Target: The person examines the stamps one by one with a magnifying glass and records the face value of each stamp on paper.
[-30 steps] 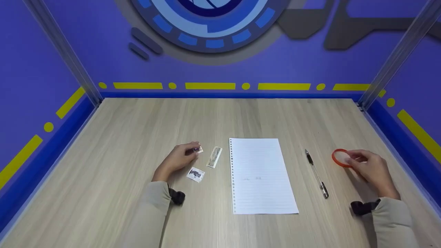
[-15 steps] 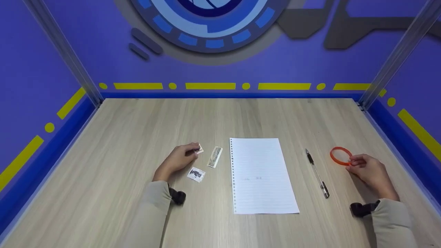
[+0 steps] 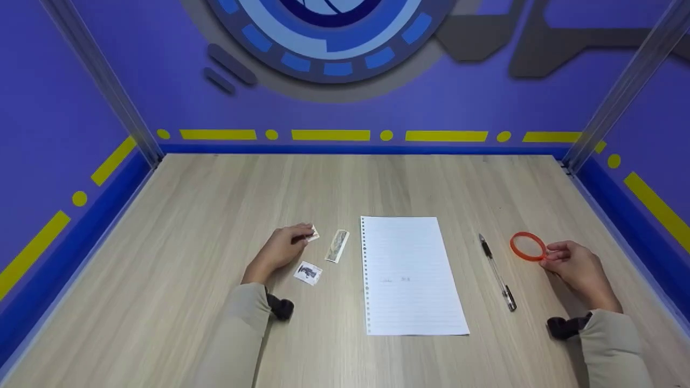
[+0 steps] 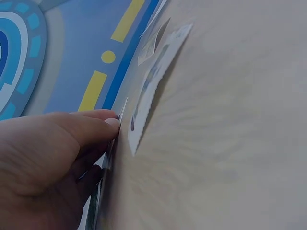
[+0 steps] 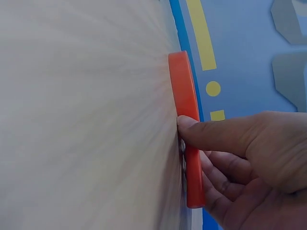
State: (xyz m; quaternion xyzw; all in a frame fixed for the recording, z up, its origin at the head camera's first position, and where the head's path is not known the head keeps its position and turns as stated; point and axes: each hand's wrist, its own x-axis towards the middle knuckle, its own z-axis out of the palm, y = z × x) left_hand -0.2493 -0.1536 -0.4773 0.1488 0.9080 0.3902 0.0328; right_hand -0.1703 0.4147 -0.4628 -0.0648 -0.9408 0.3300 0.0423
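Note:
At the left of the head view, my left hand (image 3: 275,250) has thumb and fingertips around a small stamp (image 3: 314,233), which is mostly hidden by the fingers. Beside it lie a long narrow stamp (image 3: 337,246) and a squarish stamp with a dark picture (image 3: 308,273); the left wrist view shows a stamp (image 4: 156,81) with a toothed edge. At the right, my right hand (image 3: 581,269) holds an orange-rimmed magnifying glass (image 3: 528,246) at the side nearest the hand, its handle hidden. The rim (image 5: 183,86) appears nearly edge-on in the right wrist view, with the thumb pressed to it.
Between the hands lies a sheet of lined paper (image 3: 412,275) with punched holes and faint writing. A clear pen with black ends (image 3: 497,272) lies between paper and magnifying glass. Purple walls (image 3: 345,116) enclose the wooden table (image 3: 269,183) at the back and sides.
The magnifying glass has shifted left and tilted, and more of its ring shows beyond my right fingers. My left hand and the stamps stay almost as they were.

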